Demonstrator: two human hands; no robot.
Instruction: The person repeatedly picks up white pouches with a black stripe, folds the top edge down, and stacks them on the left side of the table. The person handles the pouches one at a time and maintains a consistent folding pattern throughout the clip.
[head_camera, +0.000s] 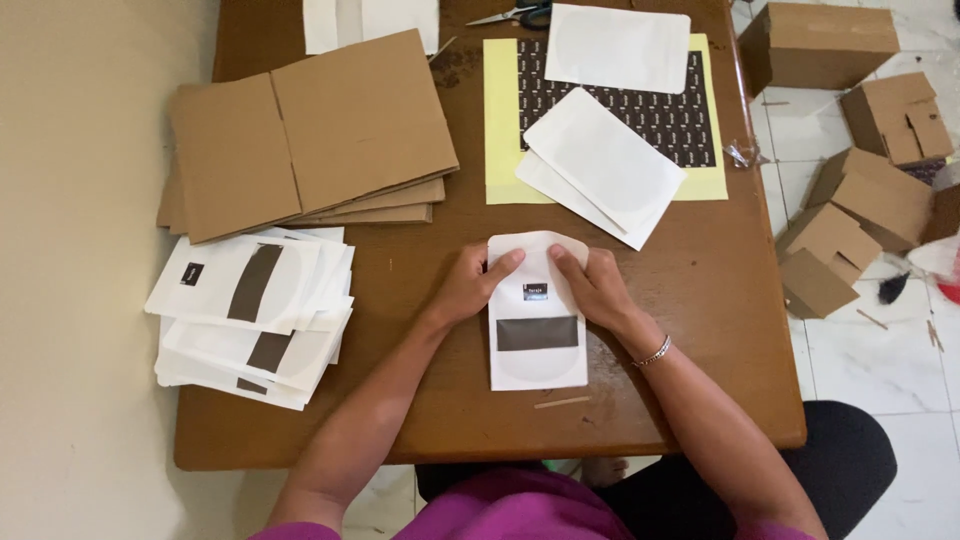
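Observation:
A white paper pouch (537, 360) with a dark window strip and a small dark label lies flat on the brown table (700, 300) in front of me. My left hand (468, 288) rests on its upper left edge, thumb pressing on the pouch top. My right hand (600, 290), a bracelet at the wrist, holds the upper right edge, thumb beside the label. Both hands press the pouch down against the table.
A fanned stack of finished white pouches (255, 320) lies at the left. Flattened cardboard sheets (300, 140) sit behind it. A yellow sheet of dark stickers (690, 125) holds blank white pouches (600, 165). Scissors (520, 14) lie at the far edge. Cardboard boxes (860, 200) stand on the floor.

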